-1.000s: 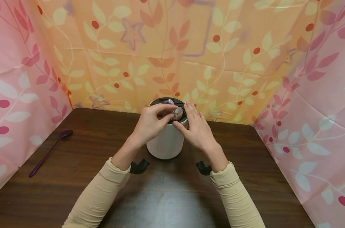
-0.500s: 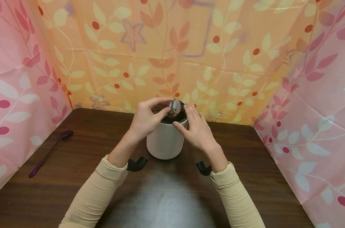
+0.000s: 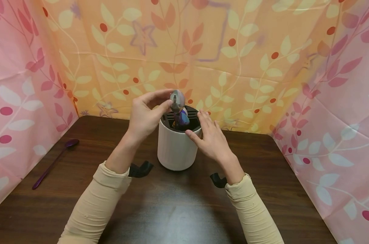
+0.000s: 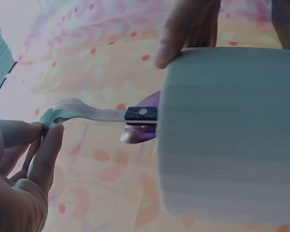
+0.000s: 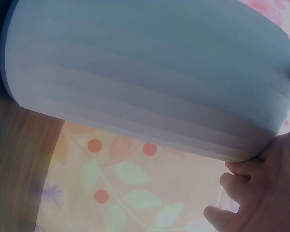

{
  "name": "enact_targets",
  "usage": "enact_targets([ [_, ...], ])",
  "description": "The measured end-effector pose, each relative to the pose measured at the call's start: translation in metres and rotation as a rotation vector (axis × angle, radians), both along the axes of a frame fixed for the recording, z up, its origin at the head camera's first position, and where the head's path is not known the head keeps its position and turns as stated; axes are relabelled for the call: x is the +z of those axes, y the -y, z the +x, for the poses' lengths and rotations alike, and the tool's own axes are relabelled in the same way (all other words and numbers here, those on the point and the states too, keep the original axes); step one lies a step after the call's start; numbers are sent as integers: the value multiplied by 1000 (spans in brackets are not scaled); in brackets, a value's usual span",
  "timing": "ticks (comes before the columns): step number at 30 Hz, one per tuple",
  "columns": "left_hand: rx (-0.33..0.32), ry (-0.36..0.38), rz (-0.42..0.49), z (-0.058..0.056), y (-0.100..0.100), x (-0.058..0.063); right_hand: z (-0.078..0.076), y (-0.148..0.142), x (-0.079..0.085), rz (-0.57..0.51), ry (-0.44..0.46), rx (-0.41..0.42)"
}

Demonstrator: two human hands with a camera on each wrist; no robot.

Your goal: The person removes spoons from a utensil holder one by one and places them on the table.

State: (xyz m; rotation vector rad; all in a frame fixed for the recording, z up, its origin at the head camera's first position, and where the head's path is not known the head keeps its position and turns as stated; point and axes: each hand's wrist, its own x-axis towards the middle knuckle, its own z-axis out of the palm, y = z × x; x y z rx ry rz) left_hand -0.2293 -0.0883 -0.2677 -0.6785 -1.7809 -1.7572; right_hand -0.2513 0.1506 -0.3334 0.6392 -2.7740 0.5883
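Note:
My left hand pinches a spoon by the tip of its shiny metal bowl. In the left wrist view the spoon's silver neck runs into a black riveted handle, whose lower part is hidden inside a white round utensil holder. Behind it, a shiny purple-blue utensil head sticks up from the holder's black slotted insert. With thumb and fingers spread and fairly straight, my right hand rests on the holder's right rim; the right wrist view shows its fingers against the wall.
A long purple spoon lies on the dark wood table at the left. Patterned cloth walls stand around it: orange cloth behind, pink cloth at the right and more at the left. Black wrist mounts jut inward from both wrists.
My left hand has risen and moved left with the spoon, drawing its bowl and neck up above the holder. The right hand has stayed on the rim; the holder has barely moved.

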Motion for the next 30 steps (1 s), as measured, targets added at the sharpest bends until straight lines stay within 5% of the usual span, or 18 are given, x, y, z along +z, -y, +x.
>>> enact_targets([
  [14,-121,109,409,7,35,19,-1,0,0,9,-11,5],
  [30,-198,23,706,17,81,32,0,1,0,9,-8,-4],
])
